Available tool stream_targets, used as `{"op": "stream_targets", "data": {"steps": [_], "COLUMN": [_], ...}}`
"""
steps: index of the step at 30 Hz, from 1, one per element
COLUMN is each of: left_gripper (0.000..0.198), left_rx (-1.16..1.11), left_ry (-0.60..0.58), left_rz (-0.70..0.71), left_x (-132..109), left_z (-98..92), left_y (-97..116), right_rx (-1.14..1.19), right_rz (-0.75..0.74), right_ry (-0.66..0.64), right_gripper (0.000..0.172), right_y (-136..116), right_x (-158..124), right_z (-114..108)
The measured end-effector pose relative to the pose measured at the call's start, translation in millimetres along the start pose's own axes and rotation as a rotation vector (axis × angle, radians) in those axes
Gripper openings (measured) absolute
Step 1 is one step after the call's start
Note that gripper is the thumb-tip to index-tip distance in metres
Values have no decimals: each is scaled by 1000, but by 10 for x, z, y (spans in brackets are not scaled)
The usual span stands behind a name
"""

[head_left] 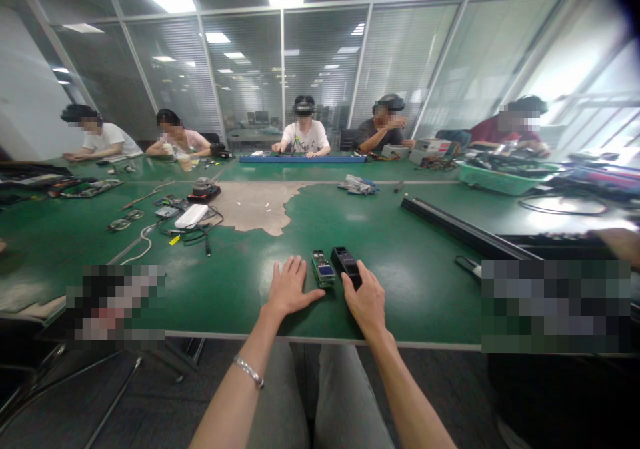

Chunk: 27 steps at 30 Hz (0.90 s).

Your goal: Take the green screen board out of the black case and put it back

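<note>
My left hand [289,285] lies flat on the green table, fingers spread, holding nothing. Its thumb reaches toward the lower end of a small green circuit board [323,269] with a dark blue screen; I cannot tell whether they touch. Just right of the board is a long black plastic casing [345,264] with openings in its upper face. My right hand [365,296] grips the casing's near end, thumb on the left side and fingers on the right. The casing appears to rest on the table, slightly tilted to the left at its far end.
A white box-shaped device [192,216] with cables lies left, near eyeglasses [125,220]. A long black bar [465,228] slants across the right. Farther back are a bundle of gloves [357,184], a green basket [505,181] full of cables, and several people seated around the table.
</note>
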<state>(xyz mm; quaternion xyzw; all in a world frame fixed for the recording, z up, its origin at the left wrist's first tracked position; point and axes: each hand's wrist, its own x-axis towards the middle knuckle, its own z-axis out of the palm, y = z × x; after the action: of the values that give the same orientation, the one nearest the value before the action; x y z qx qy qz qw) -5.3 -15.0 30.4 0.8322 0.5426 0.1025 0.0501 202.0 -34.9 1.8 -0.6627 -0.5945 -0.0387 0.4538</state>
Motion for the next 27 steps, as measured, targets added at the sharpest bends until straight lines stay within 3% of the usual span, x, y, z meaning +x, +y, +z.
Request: {"op": "stream_targets", "data": {"steps": [4,11,19,27], "left_gripper": [94,101,104,95], "left_rx": [2,-20,-31,-5], "left_ry": [-4,-1,7,-26], "left_rz": [5,5,21,20], "left_x": [-6,3,7,16], "left_z": [-9,13,50,46], "left_y": [3,-15,-54,-56], "right_rx": [64,133,55,-34], "right_rz": [60,-81,-100,-100], "right_ry": [74,59,15,-25], "right_gripper": [58,45,44,44], "right_y": [-221,-684,-771,-774], "right_x": [55,138,43,-63], "right_z": [-135,-165,12,75]}}
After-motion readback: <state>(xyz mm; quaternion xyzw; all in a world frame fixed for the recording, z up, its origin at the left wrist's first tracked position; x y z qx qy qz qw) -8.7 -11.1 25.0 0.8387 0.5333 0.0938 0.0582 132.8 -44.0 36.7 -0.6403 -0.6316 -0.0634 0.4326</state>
